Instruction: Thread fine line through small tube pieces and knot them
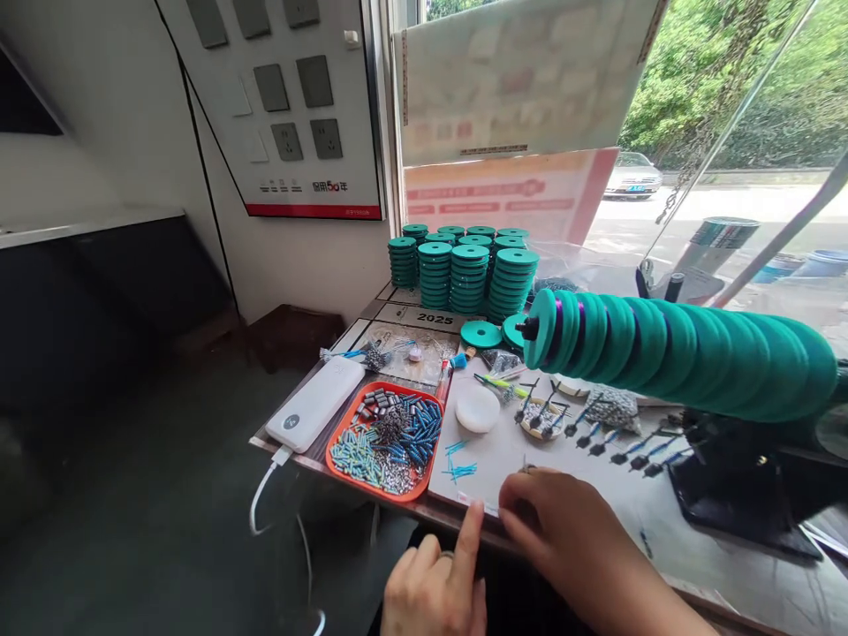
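Left hand: the left hand (434,596) was low at the near edge of the table (695,530). One finger pointed up and the other fingers were curled in. Its grip held nothing that I could see.
Right hand: the right hand (563,530) lay on the table, just beside the left one. Its fingertips were pinched close together on something tiny. I could not tell what it was.
Blue bits: a few loose blue bits (458,464) lay on the table, near the right hand's fingertips.
Red tray: a red tray (341,424) sat to the left of the hands. It was full of small blue, pale green and silver pieces.
White box: a white box (316,403) with a cable lay just beside the tray.
White dish: a round white dish (478,409) sat behind the blue bits.
Small floats: a row of small floats (619,446) with dark tips lay on the table past the right hand.
Green discs: tall piles of green discs (467,274) stood at the back by the window.
Long rod: more green discs (676,349) sat side by side on a long rod at the right, held up by a black stand (742,499).
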`<state>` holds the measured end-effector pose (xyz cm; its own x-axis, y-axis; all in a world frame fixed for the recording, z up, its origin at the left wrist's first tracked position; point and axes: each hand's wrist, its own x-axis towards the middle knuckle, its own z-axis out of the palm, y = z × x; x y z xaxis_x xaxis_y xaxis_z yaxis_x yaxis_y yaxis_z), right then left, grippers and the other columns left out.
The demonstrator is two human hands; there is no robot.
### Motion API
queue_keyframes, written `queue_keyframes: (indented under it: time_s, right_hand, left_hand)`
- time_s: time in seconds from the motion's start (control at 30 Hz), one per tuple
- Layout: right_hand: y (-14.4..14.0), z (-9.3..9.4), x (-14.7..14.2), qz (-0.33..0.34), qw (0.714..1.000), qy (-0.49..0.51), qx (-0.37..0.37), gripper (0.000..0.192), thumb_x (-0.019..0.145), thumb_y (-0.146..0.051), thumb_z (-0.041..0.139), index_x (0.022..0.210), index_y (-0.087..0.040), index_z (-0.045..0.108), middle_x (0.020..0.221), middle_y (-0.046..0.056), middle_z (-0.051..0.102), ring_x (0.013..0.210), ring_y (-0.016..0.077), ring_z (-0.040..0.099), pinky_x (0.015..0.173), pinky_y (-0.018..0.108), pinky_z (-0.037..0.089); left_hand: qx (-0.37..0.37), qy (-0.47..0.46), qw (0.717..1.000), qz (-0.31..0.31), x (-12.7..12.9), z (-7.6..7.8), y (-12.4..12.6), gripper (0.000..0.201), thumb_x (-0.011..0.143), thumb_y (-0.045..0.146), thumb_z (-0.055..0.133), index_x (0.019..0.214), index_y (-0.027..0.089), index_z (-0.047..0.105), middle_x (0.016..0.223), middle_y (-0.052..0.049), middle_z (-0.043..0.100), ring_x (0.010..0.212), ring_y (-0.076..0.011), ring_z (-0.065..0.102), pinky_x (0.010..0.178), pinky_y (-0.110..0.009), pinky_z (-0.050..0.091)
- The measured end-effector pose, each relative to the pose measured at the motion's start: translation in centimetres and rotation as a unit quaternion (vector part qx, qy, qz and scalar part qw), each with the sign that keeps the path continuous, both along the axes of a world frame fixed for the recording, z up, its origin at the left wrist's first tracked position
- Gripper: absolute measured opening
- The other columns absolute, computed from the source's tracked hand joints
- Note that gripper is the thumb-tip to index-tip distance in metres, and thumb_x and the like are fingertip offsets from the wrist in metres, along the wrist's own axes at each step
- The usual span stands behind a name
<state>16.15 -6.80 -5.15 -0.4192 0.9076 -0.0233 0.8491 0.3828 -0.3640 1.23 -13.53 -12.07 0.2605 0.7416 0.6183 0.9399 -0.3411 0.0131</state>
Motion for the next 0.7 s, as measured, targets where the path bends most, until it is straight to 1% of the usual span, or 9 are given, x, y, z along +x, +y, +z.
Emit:
queue_keyframes:
  time_s: [0.13, 0.33, 0.43, 0.53, 0.57, 0.63, 0.7]
  right_hand:
    - [0.1, 0.3, -0.1, -0.001, 1.0, -0.009, -0.011, 0.017, 0.077, -0.011, 0.056, 0.067, -0.02, 0.066, 0.064, 0.002, 0.065, 0.062, 0.0188, 0.06, 0.055, 0.025, 0.033]
    - [0.1, -0.2, 0.0, 0.005, 1.0, 0.004, 0.016, 0.017, 0.075, -0.01, 0.058, 0.065, -0.02, 0.066, 0.061, 0.001, 0.064, 0.058, 0.0175, 0.061, 0.053, 0.024, 0.034]
    - [0.0, -0.6, 0.3, 0.029, 0.996, 0.012, 0.085, 0.019, 0.075, -0.01, 0.057, 0.061, -0.02, 0.062, 0.058, 0.0, 0.062, 0.054, 0.0163, 0.059, 0.049, 0.023, 0.034]
    - [-0.4, -0.5, 1.3, 0.073, 0.979, 0.008, 0.192, 0.022, 0.075, -0.007, 0.054, 0.058, -0.021, 0.057, 0.056, 0.0, 0.06, 0.052, 0.017, 0.057, 0.047, 0.024, 0.034]
    - [-0.5, -0.4, 1.9, 0.085, 0.971, 0.006, 0.223, 0.023, 0.075, -0.006, 0.052, 0.058, -0.021, 0.055, 0.056, 0.0, 0.059, 0.051, 0.0174, 0.056, 0.049, 0.026, 0.036]
    - [-0.9, -0.2, 3.2, 0.096, 0.958, 0.001, 0.27, 0.026, 0.074, -0.002, 0.045, 0.06, -0.022, 0.054, 0.056, 0.0, 0.059, 0.052, 0.0184, 0.055, 0.058, 0.03, 0.04]
    - [-1.1, 0.0, 4.6, 0.099, 0.951, -0.015, 0.292, 0.029, 0.07, 0.002, 0.041, 0.064, -0.022, 0.057, 0.061, 0.001, 0.061, 0.061, 0.0201, 0.058, 0.071, 0.034, 0.04]
  left_hand:
    - [-0.006, -0.01, 1.0, 0.011, 0.0, -1.2, 0.0, 0.051, 0.073, 0.007, 0.044, 0.123, 0.011, 0.049, 0.046, 0.005, 0.048, 0.044, -0.0151, 0.046, 0.045, -0.028, 0.033]
    - [-0.01, -0.018, 1.0, 0.014, 0.2, -1.7, -0.3, 0.058, 0.068, 0.007, 0.05, 0.125, 0.011, 0.047, 0.046, 0.006, 0.05, 0.047, -0.0153, 0.048, 0.046, -0.028, 0.033]
    - [-0.007, 0.0, 0.999, 0.035, 0.3, -1.7, -0.4, 0.059, 0.066, 0.006, 0.052, 0.125, 0.013, 0.048, 0.045, 0.006, 0.051, 0.047, -0.016, 0.048, 0.046, -0.03, 0.032]
    - [-0.003, 0.023, 0.999, 0.049, 0.3, -1.6, -0.5, 0.062, 0.065, 0.004, 0.053, 0.126, 0.015, 0.048, 0.044, 0.006, 0.05, 0.047, -0.0166, 0.049, 0.045, -0.032, 0.03]
    - [-0.004, 0.028, 0.998, 0.05, 0.2, -1.6, -0.5, 0.063, 0.065, 0.004, 0.053, 0.127, 0.015, 0.047, 0.044, 0.006, 0.05, 0.048, -0.0166, 0.049, 0.046, -0.032, 0.029]
    - [-0.002, 0.034, 0.998, 0.048, 0.2, -1.6, -0.5, 0.064, 0.065, 0.003, 0.052, 0.128, 0.015, 0.047, 0.044, 0.006, 0.049, 0.048, -0.0165, 0.049, 0.046, -0.032, 0.029]
    - [0.001, 0.034, 0.998, 0.046, 0.1, -1.5, -0.4, 0.063, 0.067, 0.003, 0.051, 0.128, 0.015, 0.046, 0.044, 0.007, 0.049, 0.048, -0.0163, 0.049, 0.047, -0.032, 0.03]
